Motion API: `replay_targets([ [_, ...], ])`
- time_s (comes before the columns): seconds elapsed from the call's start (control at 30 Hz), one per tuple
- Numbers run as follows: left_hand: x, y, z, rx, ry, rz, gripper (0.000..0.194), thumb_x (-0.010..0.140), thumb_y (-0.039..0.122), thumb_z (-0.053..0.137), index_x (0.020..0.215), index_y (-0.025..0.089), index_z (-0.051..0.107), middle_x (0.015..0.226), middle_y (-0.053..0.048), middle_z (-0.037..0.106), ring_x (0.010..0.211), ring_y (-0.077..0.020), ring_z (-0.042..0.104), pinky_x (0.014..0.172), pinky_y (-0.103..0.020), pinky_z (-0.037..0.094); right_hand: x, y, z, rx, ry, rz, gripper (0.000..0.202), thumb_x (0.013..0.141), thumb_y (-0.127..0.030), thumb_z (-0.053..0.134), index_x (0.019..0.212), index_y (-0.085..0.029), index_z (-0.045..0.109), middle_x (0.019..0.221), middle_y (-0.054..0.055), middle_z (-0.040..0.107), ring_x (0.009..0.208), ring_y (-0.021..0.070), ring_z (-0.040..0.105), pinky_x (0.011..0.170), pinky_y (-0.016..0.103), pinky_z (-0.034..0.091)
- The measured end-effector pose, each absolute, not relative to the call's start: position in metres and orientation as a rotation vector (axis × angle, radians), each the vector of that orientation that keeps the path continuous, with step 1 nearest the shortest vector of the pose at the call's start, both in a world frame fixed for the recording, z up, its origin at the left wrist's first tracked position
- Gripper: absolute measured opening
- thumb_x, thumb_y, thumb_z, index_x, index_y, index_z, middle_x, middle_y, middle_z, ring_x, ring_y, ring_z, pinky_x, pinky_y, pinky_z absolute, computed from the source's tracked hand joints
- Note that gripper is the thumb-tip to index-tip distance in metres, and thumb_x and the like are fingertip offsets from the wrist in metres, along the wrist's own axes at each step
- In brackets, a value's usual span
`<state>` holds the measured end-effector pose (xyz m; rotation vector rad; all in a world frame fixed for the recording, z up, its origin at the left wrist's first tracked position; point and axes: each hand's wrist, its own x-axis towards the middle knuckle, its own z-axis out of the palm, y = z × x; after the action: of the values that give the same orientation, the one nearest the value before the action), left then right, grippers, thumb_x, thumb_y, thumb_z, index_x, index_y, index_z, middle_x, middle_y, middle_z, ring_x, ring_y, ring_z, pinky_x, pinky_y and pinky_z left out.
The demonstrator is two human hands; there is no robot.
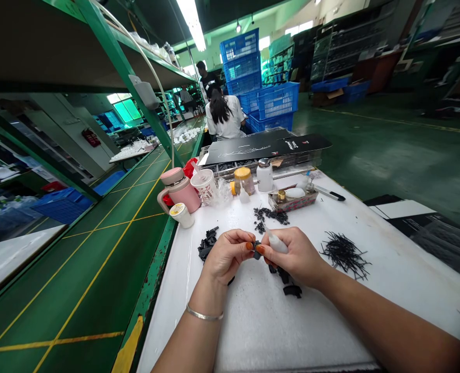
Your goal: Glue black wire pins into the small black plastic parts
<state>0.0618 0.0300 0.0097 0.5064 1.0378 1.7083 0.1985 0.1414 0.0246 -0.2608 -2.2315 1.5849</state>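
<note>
Over the white table, my left hand (230, 253) pinches a small black part (257, 250) between thumb and fingers. My right hand (294, 257) touches the same part with its fingertips and also holds a white squeeze bottle (277, 243), its thin nozzle pointing up and to the left. Black pieces (207, 243) lie in a pile beyond my left hand. More curved black pieces (292, 290) rest below my right hand. Tiny black parts (271, 216) are scattered beyond both hands. To the right is a heap of thin black sticks (344, 254).
A pink jug (182, 191), a plastic cup (204, 185), a yellow-lidded jar (244, 180), a white bottle (264, 175) and a small box (293, 199) line the far side. A knife (331, 193) lies right of them. A green conveyor (109, 243) runs left. People sit and stand beyond.
</note>
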Motion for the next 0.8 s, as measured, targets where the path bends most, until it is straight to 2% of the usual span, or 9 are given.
replay_targets([
  [0.23,0.0643,0.0314,0.0108,0.458,1.068,1.72,0.021,0.054,0.016,0.084,0.069,0.01,0.07,0.073,-0.005,0.065,0.065,-0.012,0.06,0.062,-0.024,0.048,0.1984,0.1415,0.0235,-0.264,-2.231,1.574,0.028,0.084,-0.033,0.056,0.062,-0.016,0.055,0.053,0.0,0.057,0.047,0.0106,0.047,0.046,0.022,0.036],
  [0.37,0.0658,0.0319,0.0103,0.43,1.03,1.739,0.021,0.053,0.014,0.084,0.068,0.011,0.069,0.077,-0.003,0.066,0.066,-0.0112,0.061,0.062,-0.023,0.048,0.1999,0.1413,0.0233,-0.26,-2.232,1.533,0.029,0.084,-0.034,0.055,0.062,-0.016,0.055,0.053,0.0,0.056,0.048,0.0109,0.047,0.046,0.023,0.036],
  [0.8,0.0653,0.0333,0.0079,0.37,0.984,1.735,0.026,0.051,0.018,0.086,0.068,0.01,0.067,0.069,-0.004,0.067,0.06,-0.0101,0.06,0.062,-0.021,0.048,0.1984,0.1401,0.0241,-0.204,-2.239,1.377,0.028,0.085,-0.032,0.054,0.062,-0.016,0.055,0.053,-0.001,0.055,0.048,0.0101,0.046,0.048,0.023,0.035],
])
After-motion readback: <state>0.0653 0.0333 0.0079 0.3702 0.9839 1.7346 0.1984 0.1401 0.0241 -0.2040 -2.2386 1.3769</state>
